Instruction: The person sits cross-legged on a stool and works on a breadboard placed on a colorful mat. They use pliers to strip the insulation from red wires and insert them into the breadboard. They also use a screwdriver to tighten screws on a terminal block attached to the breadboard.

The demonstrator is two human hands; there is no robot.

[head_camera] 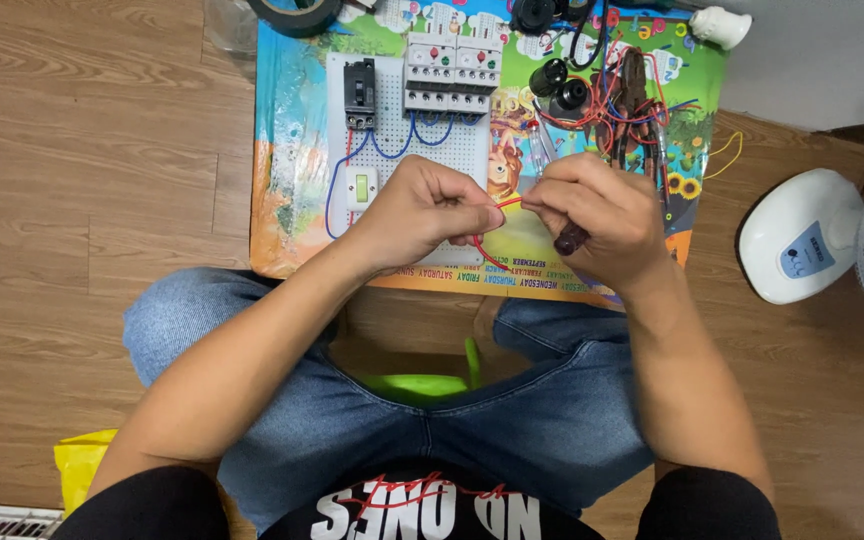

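Note:
My left hand (pixel 422 212) pinches one end of a thin red wire (pixel 485 250) that loops down between both hands. My right hand (pixel 597 215) is closed on the wire's other end and also grips a tool with a dark handle (pixel 570 240), its clear shaft (pixel 537 150) pointing away from me. Both hands hover over the near edge of a white perforated board (pixel 462 150). On the board sit a black breaker (pixel 359 93), grey breaker modules (pixel 452 72), a small white switch (pixel 361 187) and blue wires (pixel 392 150).
The board lies on a colourful printed mat (pixel 292 150) on a wood floor. Loose red and blue wires, pliers (pixel 632 100) and black lamp sockets (pixel 557 85) lie at the right of the mat. A roll of black tape (pixel 295 14) is at the top, a white fan base (pixel 802 248) at right.

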